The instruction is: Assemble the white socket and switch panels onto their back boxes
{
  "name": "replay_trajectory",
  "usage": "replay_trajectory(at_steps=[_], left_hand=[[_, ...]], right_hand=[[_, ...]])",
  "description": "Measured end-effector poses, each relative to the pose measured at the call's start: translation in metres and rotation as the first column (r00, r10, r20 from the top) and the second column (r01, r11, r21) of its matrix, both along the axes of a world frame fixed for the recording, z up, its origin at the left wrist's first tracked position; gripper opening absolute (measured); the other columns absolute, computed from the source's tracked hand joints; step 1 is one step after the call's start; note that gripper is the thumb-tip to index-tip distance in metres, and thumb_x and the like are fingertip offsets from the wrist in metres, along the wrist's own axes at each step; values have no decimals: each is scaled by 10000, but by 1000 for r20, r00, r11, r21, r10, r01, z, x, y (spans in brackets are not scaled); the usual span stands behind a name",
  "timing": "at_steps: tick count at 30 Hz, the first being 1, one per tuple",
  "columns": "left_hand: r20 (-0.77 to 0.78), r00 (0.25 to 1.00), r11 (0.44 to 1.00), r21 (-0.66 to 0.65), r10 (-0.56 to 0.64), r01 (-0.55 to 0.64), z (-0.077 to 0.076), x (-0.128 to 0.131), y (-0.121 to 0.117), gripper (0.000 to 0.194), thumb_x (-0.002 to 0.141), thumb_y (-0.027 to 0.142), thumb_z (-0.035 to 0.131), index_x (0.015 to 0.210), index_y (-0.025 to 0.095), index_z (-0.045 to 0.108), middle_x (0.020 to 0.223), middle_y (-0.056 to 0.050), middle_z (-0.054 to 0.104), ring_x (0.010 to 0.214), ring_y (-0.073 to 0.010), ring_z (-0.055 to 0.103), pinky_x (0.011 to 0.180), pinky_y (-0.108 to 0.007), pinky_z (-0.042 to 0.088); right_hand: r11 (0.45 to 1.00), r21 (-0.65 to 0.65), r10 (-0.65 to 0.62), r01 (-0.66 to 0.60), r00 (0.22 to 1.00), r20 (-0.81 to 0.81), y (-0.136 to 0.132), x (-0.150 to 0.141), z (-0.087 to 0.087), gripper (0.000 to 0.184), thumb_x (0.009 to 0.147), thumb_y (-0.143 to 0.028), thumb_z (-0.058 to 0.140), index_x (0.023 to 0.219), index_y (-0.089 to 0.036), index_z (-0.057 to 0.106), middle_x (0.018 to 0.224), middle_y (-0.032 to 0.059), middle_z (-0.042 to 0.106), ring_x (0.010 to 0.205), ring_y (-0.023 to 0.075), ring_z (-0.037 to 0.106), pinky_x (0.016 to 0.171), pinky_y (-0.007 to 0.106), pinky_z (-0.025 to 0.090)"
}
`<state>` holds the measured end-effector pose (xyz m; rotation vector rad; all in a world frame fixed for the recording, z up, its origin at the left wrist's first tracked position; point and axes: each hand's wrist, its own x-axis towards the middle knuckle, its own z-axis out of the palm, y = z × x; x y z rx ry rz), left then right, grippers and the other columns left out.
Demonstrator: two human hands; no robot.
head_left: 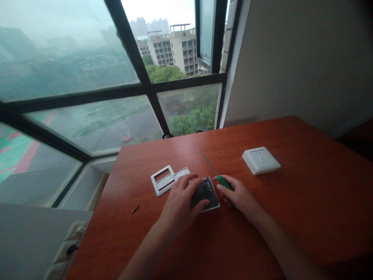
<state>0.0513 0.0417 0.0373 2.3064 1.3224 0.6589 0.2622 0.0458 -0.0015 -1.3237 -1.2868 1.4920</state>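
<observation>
A wall socket (208, 194) lies with its dark back facing up and its white rim showing at the edge. My left hand (184, 198) reaches over its left part, fingers at the far side and thumb on the near side, gripping it against the table. In my right hand (237, 194) is a screwdriver with a green handle (223, 182), its shaft pointing up and away, clear of the socket. Just beyond my left fingers lies a white cover frame (155, 184), overlapping a white socket panel (181, 173) that my fingers partly hide.
On the reddish-brown table (262, 241), a boxed white socket (261, 160) sits to the right. A small thin metal piece (135, 209) lies at the left. Windows (186, 105) rise behind the table, and wall outlets with a black plug (71, 249) are at lower left.
</observation>
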Motion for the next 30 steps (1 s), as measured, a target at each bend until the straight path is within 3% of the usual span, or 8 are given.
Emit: replay_trajectory(at_steps=[3,6,9,13,18,22,26,30], left_hand=[[-14,1000,998,-50,-26,25,-6,-6,-6,732,682,263,808,1329,261,465,1389,-101,470,1277,-309,451,1057,-493,410],[26,999,995,-84,-47,49,-11,-8,-7,726,692,287,803,1331,259,458,1408,-106,462,1296,-304,445,1076,-487,401],[71,996,995,-90,-48,54,-12,-7,-6,681,708,276,789,1312,259,474,1405,-107,473,1294,-300,455,1080,-484,401],[94,994,995,-80,-51,59,-13,-8,-6,629,701,237,790,1265,240,513,1407,-113,477,1298,-299,452,1083,-484,399],[113,991,994,-79,-69,78,-13,-8,-7,598,719,257,782,1257,236,523,1407,-118,482,1307,-300,444,1088,-500,388],[126,990,993,-81,-70,81,-12,-8,-6,592,723,257,778,1257,240,523,1409,-109,485,1311,-296,441,1087,-501,391],[127,990,994,-72,-68,77,-12,-7,-6,621,696,241,796,1255,252,526,1404,-102,491,1304,-297,450,1081,-501,398],[80,994,995,-58,-71,76,-9,-5,-3,657,669,235,812,1259,242,525,1372,-108,517,1264,-301,486,1061,-492,418]], right_hand=[[999,41,-21,18,998,57,-1,0,0,330,855,-415,560,1070,-166,580,647,-43,524,490,107,476,424,226,388],[996,95,-15,0,987,163,0,3,7,310,853,-398,565,1054,-167,605,704,-6,596,532,130,533,471,249,430],[979,200,-36,-37,937,347,0,10,19,316,847,-375,569,1076,-168,634,889,66,693,741,200,642,665,318,514],[945,320,-113,-71,846,521,1,26,32,316,835,-335,558,1086,-166,650,1085,112,701,986,255,646,892,394,491],[905,396,-143,-159,762,632,-4,48,50,366,820,-264,504,1155,-174,620,1142,121,685,1032,258,646,923,411,493],[878,410,-126,-247,707,695,-12,65,79,451,797,-211,521,1246,-210,559,1250,107,641,1145,271,599,965,437,473],[824,478,-165,-305,678,716,-17,76,112,383,825,-276,560,1206,-273,598,1250,63,642,1145,288,598,956,447,481],[816,513,-217,-268,680,701,-20,76,128,323,839,-356,592,1152,-291,632,1162,46,691,1051,289,652,845,398,540]])
